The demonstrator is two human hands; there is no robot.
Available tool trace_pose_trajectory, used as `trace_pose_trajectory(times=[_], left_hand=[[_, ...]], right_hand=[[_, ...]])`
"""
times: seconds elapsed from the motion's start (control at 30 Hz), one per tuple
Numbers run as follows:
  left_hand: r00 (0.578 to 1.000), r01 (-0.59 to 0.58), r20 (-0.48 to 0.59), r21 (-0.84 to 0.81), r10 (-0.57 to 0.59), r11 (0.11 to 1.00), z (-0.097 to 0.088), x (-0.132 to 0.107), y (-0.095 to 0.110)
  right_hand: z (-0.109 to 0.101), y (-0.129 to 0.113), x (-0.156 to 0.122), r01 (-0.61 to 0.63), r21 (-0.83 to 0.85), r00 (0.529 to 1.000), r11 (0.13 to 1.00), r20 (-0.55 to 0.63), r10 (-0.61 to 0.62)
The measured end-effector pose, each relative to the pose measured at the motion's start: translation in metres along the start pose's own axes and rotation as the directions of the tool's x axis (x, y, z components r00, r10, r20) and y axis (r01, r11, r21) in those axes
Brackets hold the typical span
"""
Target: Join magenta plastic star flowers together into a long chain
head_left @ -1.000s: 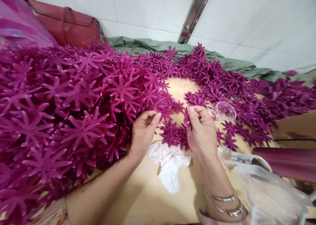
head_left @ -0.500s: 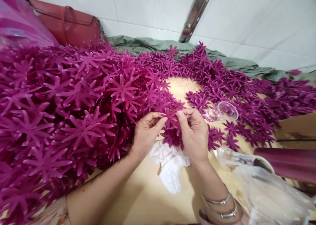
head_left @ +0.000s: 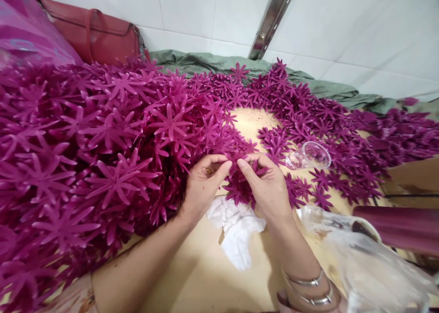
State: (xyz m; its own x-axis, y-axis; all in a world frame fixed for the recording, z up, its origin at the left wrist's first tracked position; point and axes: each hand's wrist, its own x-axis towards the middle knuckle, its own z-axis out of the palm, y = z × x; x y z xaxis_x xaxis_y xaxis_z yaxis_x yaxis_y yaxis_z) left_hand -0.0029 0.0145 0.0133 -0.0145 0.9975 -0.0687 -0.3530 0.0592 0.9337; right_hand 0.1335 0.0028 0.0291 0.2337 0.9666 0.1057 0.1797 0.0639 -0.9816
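A person's left hand (head_left: 203, 181) and right hand (head_left: 268, 188) meet over the middle of a pale wooden table (head_left: 206, 276). Each is pinched narrow, thumb against fingertips, on a small bunch of magenta star-shaped plastic flowers (head_left: 240, 182) held between them just above the tabletop. A gold ring (head_left: 208, 170) shows on the left hand, and silver bangles (head_left: 308, 290) circle the right wrist near the table's near edge. Just below the hands, toward that edge, lies a crumpled white cloth (head_left: 236, 228). A deep heap of the same magenta flowers (head_left: 103, 139) fills the table's left side and curves along the far edge to the right side, around a bare patch in the middle. A clear plastic cup (head_left: 308, 155) lies on its side near the right hand, among loose flowers. A clear plastic bag (head_left: 373, 262) sits at the near right corner. At the far left corner a red leather handbag (head_left: 92, 31) rests against the white tiled wall (head_left: 343, 24). A green cloth (head_left: 222, 63) is bunched along the far edge, and a metal bar (head_left: 270, 18) slants up the wall.
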Motion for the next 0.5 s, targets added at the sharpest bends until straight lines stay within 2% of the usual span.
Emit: trace_pose_trajectory(times=[0.17, 0.27, 0.33, 0.4, 0.43, 0.5], left_hand=[[1.0, -0.031, 0.0, 0.007, 0.031, 1.0, -0.002, 0.0, -0.005], [0.995, -0.093, 0.052, 0.087, 0.089, 0.992, -0.003, -0.002, -0.007], [0.987, -0.136, 0.109, 0.16, 0.12, 0.978, -0.004, -0.003, -0.006], [0.98, -0.156, 0.158, 0.208, 0.124, 0.966, -0.004, -0.004, -0.004], [0.979, -0.151, 0.17, 0.211, 0.116, 0.966, -0.004, -0.005, -0.002], [0.984, -0.118, 0.157, 0.188, 0.089, 0.975, -0.004, -0.008, 0.0]], right_hand=[[-0.004, -0.001, 0.001, 0.012, 0.074, 0.991, 0.997, -0.136, -0.002], [-0.004, -0.01, -0.001, 0.017, 0.054, 0.964, 0.998, -0.266, -0.002], [0.001, -0.021, -0.002, 0.057, 0.025, 0.95, 0.998, -0.308, -0.047], [0.012, -0.037, -0.004, 0.135, 0.035, 0.957, 0.99, -0.264, -0.121], [0.02, -0.047, -0.006, 0.173, 0.044, 0.966, 0.984, -0.203, -0.161], [0.038, -0.07, -0.009, 0.204, 0.099, 0.978, 0.974, 0.024, -0.207]])
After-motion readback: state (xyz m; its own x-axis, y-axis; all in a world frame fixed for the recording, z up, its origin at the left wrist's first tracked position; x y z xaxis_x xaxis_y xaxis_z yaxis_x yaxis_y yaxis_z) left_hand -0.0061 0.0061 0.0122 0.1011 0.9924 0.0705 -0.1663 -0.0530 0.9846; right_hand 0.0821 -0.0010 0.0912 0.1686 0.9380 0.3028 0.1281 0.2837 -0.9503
